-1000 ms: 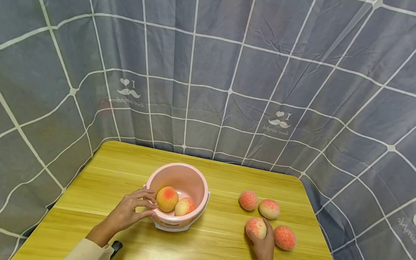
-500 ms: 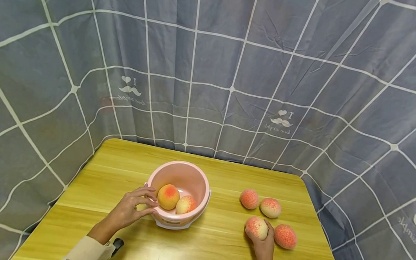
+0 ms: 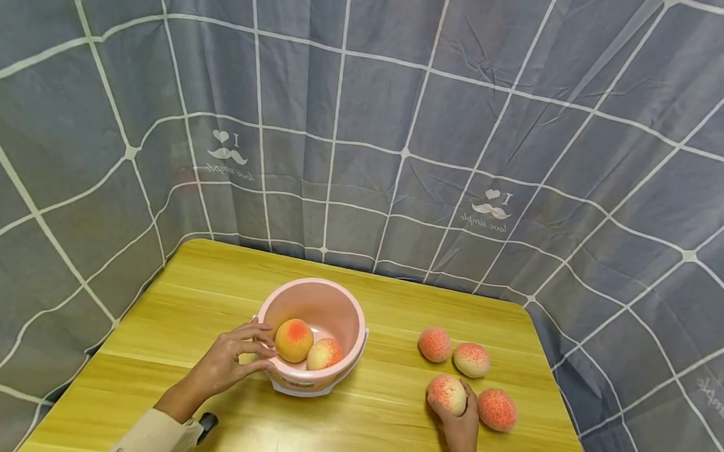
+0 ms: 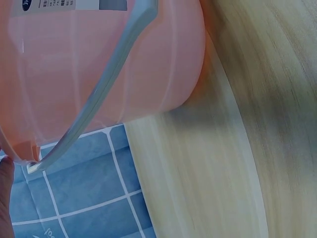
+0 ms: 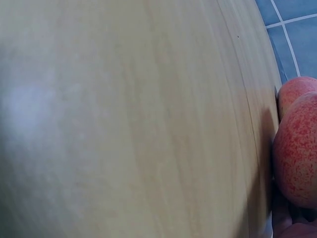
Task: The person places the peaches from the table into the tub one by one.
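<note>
On the yellow worktop point(image 3: 357, 430), three reddish peaches point(image 3: 471, 360) neighbour a cream-red peach point(image 3: 446, 392) right hand point(image 3: 461, 426) grips; left hand point(image 3: 228, 360) holds upright pink bucket point(image 3: 330, 306).

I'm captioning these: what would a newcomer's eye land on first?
Probably the pink bucket near the middle of the table, two peaches inside, the left hand holding its rim. Farther right, the right hand grips a speckled peach beside three other peaches. Behind, a white-gridded grey curtain fills much of the head view.

A curtained-off booth; home or studio, I can't tell.
From here, grey curtain point(image 3: 368, 103), white-gridded and printed "love simple", hangs left, right and far around a wood-grain table point(image 3: 382, 425).
</note>
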### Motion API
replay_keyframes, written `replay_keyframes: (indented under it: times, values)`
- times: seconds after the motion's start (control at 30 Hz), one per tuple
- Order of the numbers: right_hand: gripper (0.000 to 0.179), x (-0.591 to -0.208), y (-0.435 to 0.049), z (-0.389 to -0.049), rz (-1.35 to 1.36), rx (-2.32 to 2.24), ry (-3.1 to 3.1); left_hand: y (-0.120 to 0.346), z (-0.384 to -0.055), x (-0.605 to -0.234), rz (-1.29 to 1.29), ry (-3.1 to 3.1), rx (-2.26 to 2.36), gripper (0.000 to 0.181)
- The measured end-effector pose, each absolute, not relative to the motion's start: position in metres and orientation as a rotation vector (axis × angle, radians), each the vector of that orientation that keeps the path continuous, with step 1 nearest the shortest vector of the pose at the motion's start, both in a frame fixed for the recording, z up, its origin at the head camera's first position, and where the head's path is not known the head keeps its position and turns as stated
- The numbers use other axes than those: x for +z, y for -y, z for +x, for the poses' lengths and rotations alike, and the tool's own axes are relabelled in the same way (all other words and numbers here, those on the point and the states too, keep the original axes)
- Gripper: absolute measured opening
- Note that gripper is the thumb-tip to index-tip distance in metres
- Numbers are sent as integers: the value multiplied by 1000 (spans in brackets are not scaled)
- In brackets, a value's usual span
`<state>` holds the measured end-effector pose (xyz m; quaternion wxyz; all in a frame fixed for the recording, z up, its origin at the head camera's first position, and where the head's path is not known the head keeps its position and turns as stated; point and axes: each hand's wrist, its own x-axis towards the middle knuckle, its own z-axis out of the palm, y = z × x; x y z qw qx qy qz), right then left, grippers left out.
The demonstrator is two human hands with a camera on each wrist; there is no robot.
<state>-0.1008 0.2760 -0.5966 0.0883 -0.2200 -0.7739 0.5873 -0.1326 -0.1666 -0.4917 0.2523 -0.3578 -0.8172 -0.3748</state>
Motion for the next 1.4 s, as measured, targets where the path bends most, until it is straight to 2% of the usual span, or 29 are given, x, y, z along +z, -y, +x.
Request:
replay_keyframes:
  times: [0.57,1.0,1.2,1.23,1.4]
  values:
    - [88,-598,-277,-95,-678,1757,2304,167,-130,-493,-970,2228,-1023,31]
    - [84,-588,-260,-101,-559,1839,2368,169,-130,-497,-967,2235,-1036,20]
    - [80,-574,-256,-106,-463,1835,2414,168,-130,-493,-972,2218,-1027,26]
    - [79,-572,-255,-107,-447,1834,2416,168,-130,-492,-972,2215,-1024,32]
    - [78,-564,-249,-111,-342,1853,2398,167,-131,-491,-975,2213,-1036,31]
